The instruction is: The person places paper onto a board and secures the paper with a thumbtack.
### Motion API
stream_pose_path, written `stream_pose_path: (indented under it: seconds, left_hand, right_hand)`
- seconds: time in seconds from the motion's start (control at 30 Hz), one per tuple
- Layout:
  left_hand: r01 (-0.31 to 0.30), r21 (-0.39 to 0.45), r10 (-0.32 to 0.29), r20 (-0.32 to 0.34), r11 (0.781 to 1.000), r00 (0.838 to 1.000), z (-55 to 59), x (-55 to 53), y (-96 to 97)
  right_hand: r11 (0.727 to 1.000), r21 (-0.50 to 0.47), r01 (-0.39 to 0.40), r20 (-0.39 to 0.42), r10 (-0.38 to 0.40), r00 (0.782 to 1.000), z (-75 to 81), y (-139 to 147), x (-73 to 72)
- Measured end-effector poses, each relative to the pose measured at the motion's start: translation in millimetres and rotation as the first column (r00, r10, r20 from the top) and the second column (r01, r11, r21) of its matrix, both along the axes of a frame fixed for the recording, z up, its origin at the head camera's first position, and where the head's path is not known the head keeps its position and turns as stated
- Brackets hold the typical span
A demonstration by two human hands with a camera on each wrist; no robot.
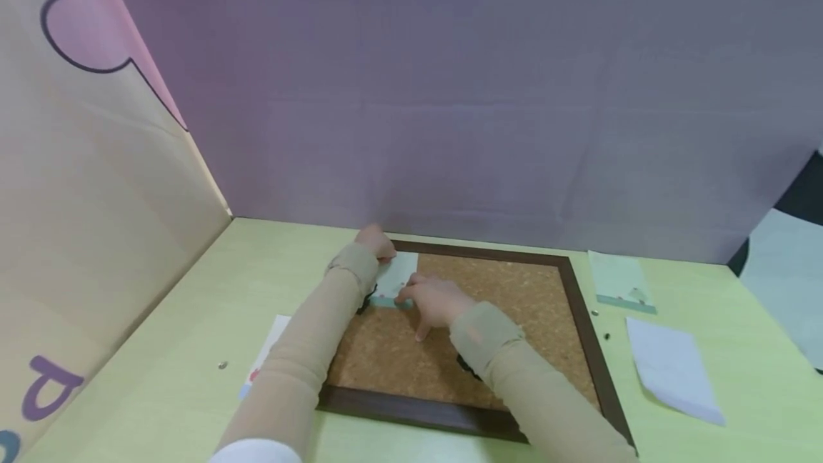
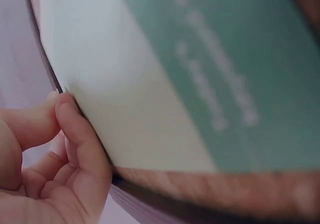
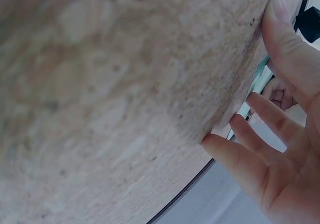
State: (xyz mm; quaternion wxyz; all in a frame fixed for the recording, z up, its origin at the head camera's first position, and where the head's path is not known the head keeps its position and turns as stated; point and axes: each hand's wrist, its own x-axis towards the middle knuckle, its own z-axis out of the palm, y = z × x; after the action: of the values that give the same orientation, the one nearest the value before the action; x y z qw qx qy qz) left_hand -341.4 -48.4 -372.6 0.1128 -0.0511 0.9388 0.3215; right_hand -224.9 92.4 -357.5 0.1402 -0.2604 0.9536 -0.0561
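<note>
A pale note sheet [image 1: 398, 274] with a green band along its lower edge lies at the far left corner of a framed cork board [image 1: 501, 291]. My left hand [image 1: 376, 243] is at the sheet's upper left. Its thumb and forefinger pinch at the sheet's edge in the left wrist view, the other fingers curled; I cannot tell whether a small pin is between them. My right hand [image 1: 440, 300] reaches over the board with fingers spread. Its fingertips rest at the sheet's lower right, and the thumb touches bare cork.
To the right of the board lie another green-banded sheet [image 1: 620, 281], a curled white paper [image 1: 675, 370] and small metal pieces [image 1: 594, 313]. Left of it are a partly hidden sheet [image 1: 273, 338] and a small metal piece [image 1: 222, 364]. A grey partition [image 1: 476, 163] rises behind the table.
</note>
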Motion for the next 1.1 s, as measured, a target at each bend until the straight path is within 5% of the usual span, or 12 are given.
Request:
stream_pose_path:
  seconds: [0.23, 0.47, 1.1]
  left_hand:
    - [-0.01, 0.093, 0.005, 0.053, 0.996, 0.999, 0.2, 2.9, -3.5]
    - [-0.044, 0.118, 0.033, 0.1, 0.992, 0.994, -0.8, -5.2, -3.0]
    - [-0.014, -0.017, 0.015, 0.06, 1.0, 0.998, 0.8, -3.9, -3.0]
  right_hand:
    - [1.0, 0.011, 0.001, 0.002, -0.001, 1.0, -1.3, -0.8, 1.9]
    - [1.0, 0.014, 0.008, 0.008, -0.008, 1.0, -0.4, -1.5, 0.0]
    - [1.0, 0.021, 0.001, 0.006, -0.001, 1.0, -0.1, -2.1, -0.6]
